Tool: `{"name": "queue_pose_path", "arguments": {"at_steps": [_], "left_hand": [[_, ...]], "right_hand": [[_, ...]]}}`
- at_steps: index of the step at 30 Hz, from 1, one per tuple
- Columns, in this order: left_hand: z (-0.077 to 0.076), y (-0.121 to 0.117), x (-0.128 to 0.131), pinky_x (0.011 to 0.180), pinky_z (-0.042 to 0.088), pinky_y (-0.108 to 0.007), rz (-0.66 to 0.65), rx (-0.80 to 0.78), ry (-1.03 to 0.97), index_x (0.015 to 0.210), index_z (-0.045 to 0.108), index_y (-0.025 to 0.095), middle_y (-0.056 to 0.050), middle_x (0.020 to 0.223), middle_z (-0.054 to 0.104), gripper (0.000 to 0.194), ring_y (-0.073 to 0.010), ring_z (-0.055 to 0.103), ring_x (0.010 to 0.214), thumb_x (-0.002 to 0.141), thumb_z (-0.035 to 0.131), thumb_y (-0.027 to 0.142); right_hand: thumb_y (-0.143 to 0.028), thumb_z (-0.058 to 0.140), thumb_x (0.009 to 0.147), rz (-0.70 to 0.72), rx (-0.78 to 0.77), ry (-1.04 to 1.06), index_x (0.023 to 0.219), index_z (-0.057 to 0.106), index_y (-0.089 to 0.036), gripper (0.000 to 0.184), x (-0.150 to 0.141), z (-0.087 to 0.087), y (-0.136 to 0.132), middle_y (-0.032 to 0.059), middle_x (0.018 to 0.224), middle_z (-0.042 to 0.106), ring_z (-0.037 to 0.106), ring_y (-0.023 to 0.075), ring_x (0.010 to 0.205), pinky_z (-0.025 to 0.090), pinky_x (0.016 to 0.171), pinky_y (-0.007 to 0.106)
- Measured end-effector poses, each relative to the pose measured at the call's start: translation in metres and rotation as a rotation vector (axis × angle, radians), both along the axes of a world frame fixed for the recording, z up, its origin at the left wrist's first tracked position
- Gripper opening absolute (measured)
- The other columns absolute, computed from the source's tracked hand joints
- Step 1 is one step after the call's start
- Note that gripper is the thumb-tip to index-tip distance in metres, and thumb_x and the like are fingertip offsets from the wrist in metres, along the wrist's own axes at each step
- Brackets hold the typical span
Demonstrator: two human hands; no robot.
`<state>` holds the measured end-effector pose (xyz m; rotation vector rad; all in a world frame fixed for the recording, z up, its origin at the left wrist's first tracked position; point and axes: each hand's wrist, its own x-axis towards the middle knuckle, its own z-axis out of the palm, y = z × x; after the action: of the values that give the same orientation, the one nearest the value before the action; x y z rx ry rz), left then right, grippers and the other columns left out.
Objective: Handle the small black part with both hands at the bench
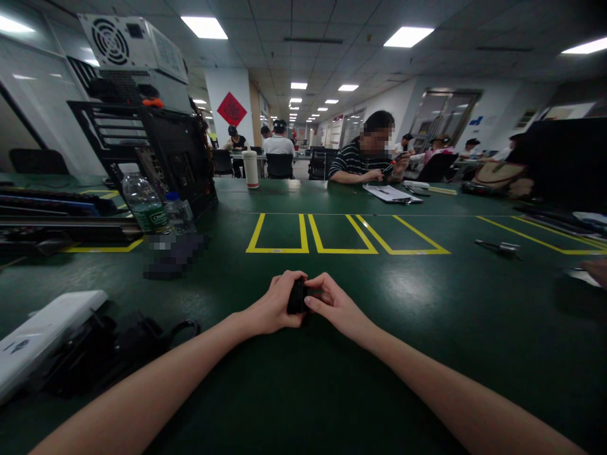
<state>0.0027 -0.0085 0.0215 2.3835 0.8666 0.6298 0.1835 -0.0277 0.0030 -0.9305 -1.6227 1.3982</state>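
Between my hands is a small black object (296, 298), its kind hidden by the fingers around it. My left hand (274, 304) wraps round its left side, thumb low and fingers over the top. From the right, my right hand (334, 306) pinches the object's edge with thumb and fingertips. Both hands are just above or on the green tabletop (303, 392); the gap, if any, cannot be made out. Beyond them, yellow tape outlines (277, 251) mark the table.
At left stand an opened computer case (177, 158) with a power supply (137, 47) on top, plastic bottles (142, 199), a white box (52, 335) and black cables (137, 341). A metal tool (497, 246) lies right. Across the table, a person (353, 158) sits behind a clipboard (391, 193).
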Motion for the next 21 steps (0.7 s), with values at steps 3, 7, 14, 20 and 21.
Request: {"name": "queue_pose_path", "arguments": {"at_steps": [3,7,14,20,21], "left_hand": [[-0.0001,0.0000,-0.0001,0.085,0.038,-0.042,0.004,-0.006,-0.008,0.119,0.030,0.022,-0.008,0.113,0.041,0.061,-0.0262,0.043,0.103,0.067,0.061,0.019],[-0.0027,0.0012,-0.0003,0.086,0.038,-0.042,0.007,-0.003,-0.010,0.119,0.030,0.022,-0.008,0.114,0.041,0.060,-0.0262,0.042,0.103,0.067,0.061,0.019],[-0.0068,0.0031,0.0009,0.086,0.037,-0.043,0.026,0.006,-0.006,0.118,0.030,0.021,-0.008,0.115,0.040,0.064,-0.0273,0.041,0.104,0.063,0.062,0.017],[-0.0023,0.0010,0.0007,0.087,0.036,-0.043,0.011,-0.011,-0.002,0.118,0.030,0.022,-0.008,0.113,0.040,0.061,-0.0269,0.041,0.104,0.066,0.061,0.018],[-0.0017,0.0008,0.0003,0.088,0.036,-0.043,0.010,-0.011,-0.001,0.119,0.030,0.022,-0.008,0.114,0.040,0.061,-0.0267,0.041,0.104,0.066,0.061,0.018]], "right_hand": [[-0.023,0.053,0.078,-0.024,-0.014,-0.026,0.101,0.043,-0.023,0.025,0.0004,0.0007,0.0007,0.0020,0.105,0.049,0.052,0.0178,0.099,0.045,0.085,0.038],[-0.022,0.056,0.076,-0.014,-0.020,-0.044,0.103,0.044,-0.023,0.029,0.0013,0.0004,0.0019,0.0030,0.106,0.049,0.052,0.0187,0.100,0.043,0.087,0.040],[-0.022,0.058,0.075,0.002,0.019,0.025,0.094,0.044,-0.022,0.024,0.0002,-0.0023,0.0001,0.0016,0.102,0.049,0.053,0.0178,0.098,0.045,0.084,0.038],[-0.023,0.056,0.076,-0.039,-0.029,-0.023,0.102,0.043,-0.022,0.029,0.0001,0.0017,0.0011,0.0033,0.106,0.049,0.050,0.0184,0.103,0.041,0.090,0.039],[-0.023,0.056,0.076,-0.037,-0.039,-0.026,0.103,0.043,-0.022,0.030,0.0004,0.0017,0.0015,0.0038,0.107,0.049,0.050,0.0187,0.104,0.041,0.090,0.040]]}}
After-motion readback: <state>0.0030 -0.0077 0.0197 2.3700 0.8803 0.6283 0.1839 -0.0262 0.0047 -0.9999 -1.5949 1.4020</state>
